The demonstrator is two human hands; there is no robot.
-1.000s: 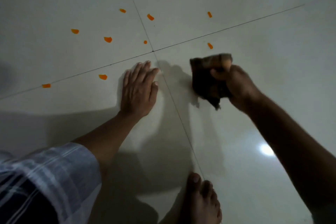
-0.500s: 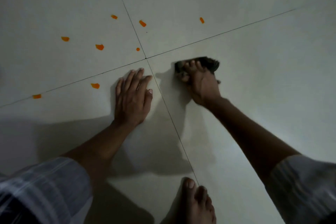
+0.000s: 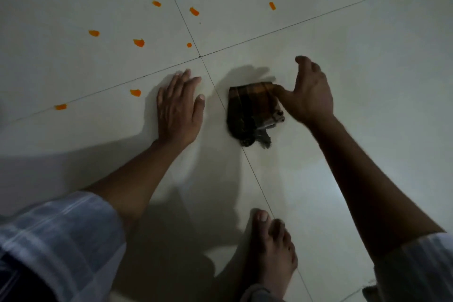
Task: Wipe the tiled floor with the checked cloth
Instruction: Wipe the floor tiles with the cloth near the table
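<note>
Nearest: a bare foot (image 3: 272,250) planted on the tiled floor (image 3: 367,61), toes on a grout line. A pale checked sleeve (image 3: 56,238) low at the left edge, another sleeve (image 3: 416,267) low at the right.

Farther out, two bare forearms reaching forward from those sleeves. Left hand (image 3: 177,108) pressed flat, palm down, fingers straight and close together, thumb out to the side, just left of the grout line. Right hand (image 3: 310,93) raised a little and spread, fingers loosely arched and apart; thumb stretched toward the checked cloth (image 3: 250,108), its tip at or on the cloth's upper right corner. Actual contact hard to tell. Nothing clasped in either hand.

Checked cloth lying bunched on the floor between the two hands, just right of the grout line, dark with orange stripes, frayed end trailing toward the foot.

Beyond the hands: the crossing of four tiles, then orange spots (image 3: 139,42) scattered over the far tiles, two more by the left hand's side, well apart from the cloth.
</note>
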